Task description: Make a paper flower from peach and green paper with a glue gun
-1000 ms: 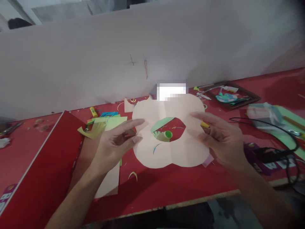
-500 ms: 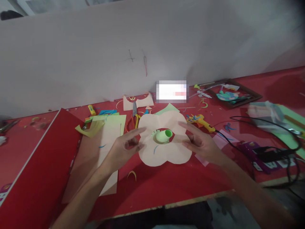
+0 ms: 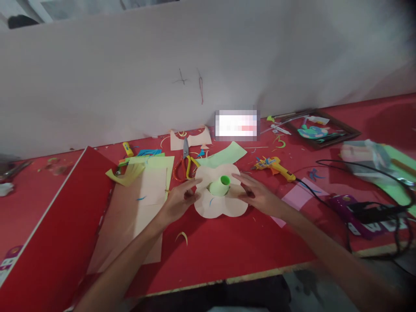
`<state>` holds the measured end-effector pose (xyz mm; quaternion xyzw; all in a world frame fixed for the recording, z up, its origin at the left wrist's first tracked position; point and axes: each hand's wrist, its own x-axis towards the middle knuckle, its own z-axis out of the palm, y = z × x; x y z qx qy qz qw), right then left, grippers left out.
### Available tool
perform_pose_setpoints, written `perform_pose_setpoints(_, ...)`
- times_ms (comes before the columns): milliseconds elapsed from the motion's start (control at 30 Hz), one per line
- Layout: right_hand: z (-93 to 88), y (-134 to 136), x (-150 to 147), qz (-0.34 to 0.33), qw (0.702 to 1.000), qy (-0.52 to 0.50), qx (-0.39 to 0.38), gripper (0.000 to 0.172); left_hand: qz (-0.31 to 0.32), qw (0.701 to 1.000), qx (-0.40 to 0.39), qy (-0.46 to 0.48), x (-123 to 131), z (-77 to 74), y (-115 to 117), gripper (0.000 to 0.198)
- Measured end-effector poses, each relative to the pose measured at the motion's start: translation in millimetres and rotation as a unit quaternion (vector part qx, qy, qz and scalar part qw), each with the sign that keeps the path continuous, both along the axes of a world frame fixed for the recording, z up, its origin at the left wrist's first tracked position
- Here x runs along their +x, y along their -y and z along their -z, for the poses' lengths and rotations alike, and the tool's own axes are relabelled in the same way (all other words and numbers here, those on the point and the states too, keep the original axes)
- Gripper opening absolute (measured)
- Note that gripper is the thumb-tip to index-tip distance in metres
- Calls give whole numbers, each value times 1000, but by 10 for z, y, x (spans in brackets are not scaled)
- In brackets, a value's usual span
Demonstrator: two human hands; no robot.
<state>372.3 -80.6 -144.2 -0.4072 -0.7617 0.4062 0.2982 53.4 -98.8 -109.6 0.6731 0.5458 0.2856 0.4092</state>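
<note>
A pale, flower-shaped paper cutout (image 3: 224, 209) surrounds a light green paper tube (image 3: 218, 187), which pokes up through the hole in its middle. My left hand (image 3: 178, 200) pinches the cutout's left edge between thumb and fingers. On the opposite side, my right hand (image 3: 261, 195) grips the right edge in the same way. A small blue mark or strip (image 3: 211, 202) shows on the cutout's front part. Whether the cutout touches the table all round cannot be made out.
Scissors (image 3: 186, 151) with red and yellow handles lie behind my left hand, near a green paper strip (image 3: 224, 156). A yellow glue gun (image 3: 276, 167) with a black cord lies right. Paper sheets (image 3: 130, 225) and a red board (image 3: 65, 216) are left; a frame (image 3: 338, 138) sits back right.
The cutout has come down around the green tube, which now stands further out of its hole. Both hands have lowered with it, and the right hand has shifted left.
</note>
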Motion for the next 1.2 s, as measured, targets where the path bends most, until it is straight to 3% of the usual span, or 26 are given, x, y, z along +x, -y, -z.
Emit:
perform_pose_setpoints(233, 73, -44, -12, -4, 999, 40, 11, 63, 15, 999, 29, -35, -29, 81, -20, 49)
perform_pose_setpoints(433, 112, -43, -37, 11, 992, 96, 78, 65, 30, 995, 75, -56, 10, 114, 6, 48)
perform_pose_setpoints(633, -2, 23, -98, 26, 965, 237, 110, 62, 35, 989, 120, -77, 28, 170, 3, 46)
perform_pose_setpoints(900, -209, 112, -150, 62, 928, 341, 136, 42, 63, 942, 218, -245, 0, 331, 32, 53)
perform_pose_setpoints(1000, -174, 120, -155, 65, 916, 354, 177, 39, 75, 924, 234, -294, 39, 306, 83, 53)
perform_pose_setpoints(1200, -36, 113, -138, 60, 895, 363, 252, 33, 34, 891, 267, -366, 79, 173, 156, 45)
